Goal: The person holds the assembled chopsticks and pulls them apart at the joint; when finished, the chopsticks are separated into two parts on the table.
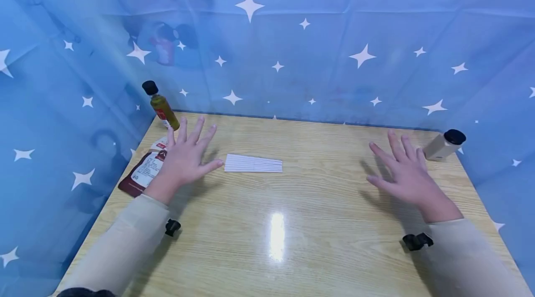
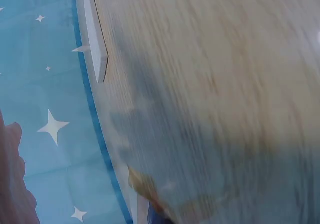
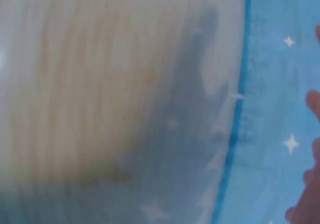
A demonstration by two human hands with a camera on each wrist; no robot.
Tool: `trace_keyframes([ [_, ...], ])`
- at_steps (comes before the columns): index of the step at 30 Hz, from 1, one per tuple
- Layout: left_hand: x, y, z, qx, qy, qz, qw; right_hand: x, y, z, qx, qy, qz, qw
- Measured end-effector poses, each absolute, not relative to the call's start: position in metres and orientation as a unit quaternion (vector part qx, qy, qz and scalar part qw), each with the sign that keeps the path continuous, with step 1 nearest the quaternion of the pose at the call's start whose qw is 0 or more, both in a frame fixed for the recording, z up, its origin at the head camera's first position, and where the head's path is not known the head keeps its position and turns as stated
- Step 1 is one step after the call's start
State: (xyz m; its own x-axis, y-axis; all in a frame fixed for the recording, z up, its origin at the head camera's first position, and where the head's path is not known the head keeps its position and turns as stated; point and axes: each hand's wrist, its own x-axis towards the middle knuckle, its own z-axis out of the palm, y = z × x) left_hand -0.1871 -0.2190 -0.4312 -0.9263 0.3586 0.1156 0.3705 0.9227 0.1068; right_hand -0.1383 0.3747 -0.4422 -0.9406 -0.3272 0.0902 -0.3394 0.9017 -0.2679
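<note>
In the head view my left hand [image 1: 184,157] hovers above the table with its fingers spread and nothing in it. Under and beside it lies a dark brown pouch [image 1: 144,171] with a white printed label, partly covered by the hand and wrist. A flat white piece with thin dark lines [image 1: 253,163] lies just right of the left thumb; its end [image 2: 97,44] shows in the left wrist view. My right hand [image 1: 405,176], also spread and holding nothing, is over the right side. Nearest to it is a pale container with a black cap [image 1: 443,145].
A small bottle of yellow-green liquid [image 1: 164,108] with a black cap stands at the back left corner. Blue curtains with white stars [image 1: 292,46] enclose the back and sides of the wood-grain table [image 1: 326,241]. Light glares off the tabletop near its middle.
</note>
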Motion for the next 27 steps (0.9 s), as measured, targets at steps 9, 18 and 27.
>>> trace_keyframes([
  [9,-0.187,-0.200,-0.449,-0.194,-0.976,-0.096,0.027,-0.141,0.341,-0.461,0.140,-0.943,0.294,0.065],
  [18,-0.186,-0.187,-0.467,-0.209,-0.970,-0.118,0.019,-0.150,0.315,-0.473,0.111,-0.935,0.333,0.043],
  [27,-0.185,-0.176,-0.478,-0.226,-0.956,-0.188,0.012,-0.157,0.285,-0.488,0.123,-0.927,0.352,0.049],
])
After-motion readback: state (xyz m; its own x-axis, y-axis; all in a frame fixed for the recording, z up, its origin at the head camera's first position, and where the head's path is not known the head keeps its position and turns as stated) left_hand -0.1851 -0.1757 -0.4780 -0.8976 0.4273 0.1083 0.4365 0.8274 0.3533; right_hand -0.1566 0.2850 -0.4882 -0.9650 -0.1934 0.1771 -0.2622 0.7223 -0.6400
